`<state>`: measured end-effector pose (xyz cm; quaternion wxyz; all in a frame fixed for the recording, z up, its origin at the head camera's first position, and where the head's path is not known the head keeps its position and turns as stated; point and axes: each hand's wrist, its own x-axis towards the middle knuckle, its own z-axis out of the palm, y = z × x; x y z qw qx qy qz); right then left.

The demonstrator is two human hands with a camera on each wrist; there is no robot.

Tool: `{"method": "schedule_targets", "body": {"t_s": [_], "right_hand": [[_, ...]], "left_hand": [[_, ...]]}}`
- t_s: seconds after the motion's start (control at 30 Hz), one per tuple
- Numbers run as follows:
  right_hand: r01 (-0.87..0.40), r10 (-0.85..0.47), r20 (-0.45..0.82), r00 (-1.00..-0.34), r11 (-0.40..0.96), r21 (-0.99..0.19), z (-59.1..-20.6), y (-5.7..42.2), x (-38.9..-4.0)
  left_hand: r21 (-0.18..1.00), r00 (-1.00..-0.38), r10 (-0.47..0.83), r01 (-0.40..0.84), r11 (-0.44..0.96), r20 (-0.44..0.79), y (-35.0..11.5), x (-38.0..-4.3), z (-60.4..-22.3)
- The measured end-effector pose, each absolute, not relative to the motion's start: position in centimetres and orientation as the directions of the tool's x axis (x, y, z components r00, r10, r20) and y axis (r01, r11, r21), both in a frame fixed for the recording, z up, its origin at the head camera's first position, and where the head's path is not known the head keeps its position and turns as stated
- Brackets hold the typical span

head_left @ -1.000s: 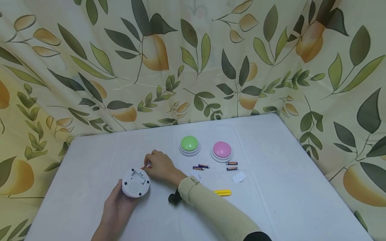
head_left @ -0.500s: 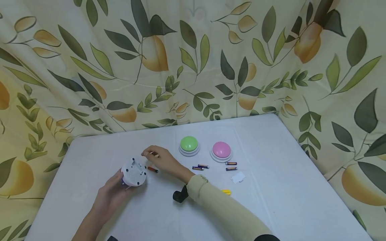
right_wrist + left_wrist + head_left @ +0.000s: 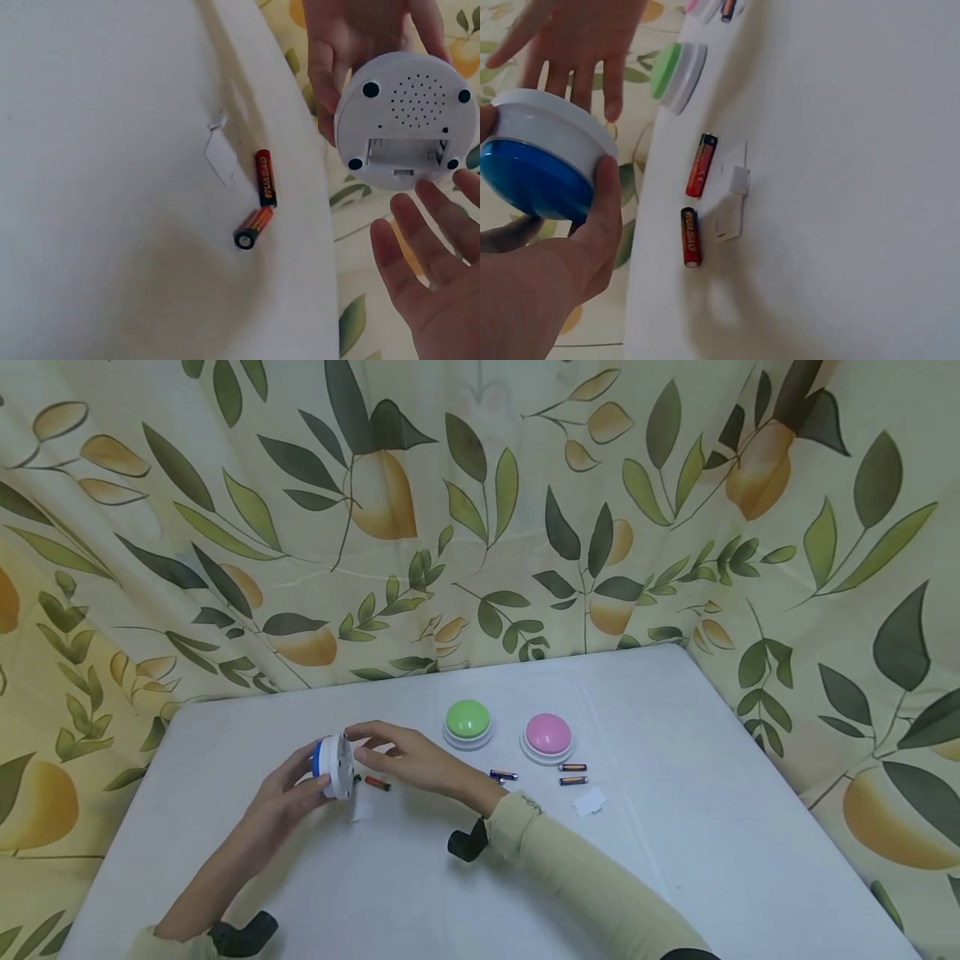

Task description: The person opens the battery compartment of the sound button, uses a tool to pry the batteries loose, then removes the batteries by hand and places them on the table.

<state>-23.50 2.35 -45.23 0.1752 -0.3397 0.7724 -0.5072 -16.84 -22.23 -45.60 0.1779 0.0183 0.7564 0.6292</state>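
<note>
My left hand (image 3: pixel 288 789) grips a round push button (image 3: pixel 339 767) with a blue dome (image 3: pixel 536 184) and white base, tipped on its side above the table. In the right wrist view its underside (image 3: pixel 420 75) shows dark feet, speaker holes and an uncovered battery compartment (image 3: pixel 405 152) with no battery in it. My right hand (image 3: pixel 408 760) is beside that underside, fingers extended and holding nothing, fingertips close to the base's edge. Below lie two red and black batteries (image 3: pixel 702 166), and beside them a small white cover (image 3: pixel 731 214).
Toward the back of the white table (image 3: pixel 675 827) stand a green push button (image 3: pixel 467 720) and a pink push button (image 3: pixel 548 735). Several more batteries (image 3: pixel 573 782) and white pieces (image 3: pixel 588 802) lie in front of them. A patterned curtain (image 3: pixel 480 527) hangs behind.
My right hand has let go of a red battery, which now lies on the table. The left hand has raised the button and turned its underside toward the right hand.
</note>
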Motion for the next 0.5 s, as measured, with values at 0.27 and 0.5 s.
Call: {"method": "schedule_targets", "body": {"t_s": [0.27, 0.5], "right_hand": [[-0.416, -0.682, 0.075, -0.727, 0.352, -0.839, -44.6, 2.5, -23.6], [-0.424, -0.624, 0.047, -0.78, 0.472, -0.773, -44.5, 2.2, -23.6]], "left_hand": [[0.87, -0.957, 0.171, -0.127, 0.476, -0.233, -21.2, -18.2, -44.4], [0.792, -0.978, 0.153, -0.021, 0.61, -0.144, -20.7, -19.2, -43.7]]}}
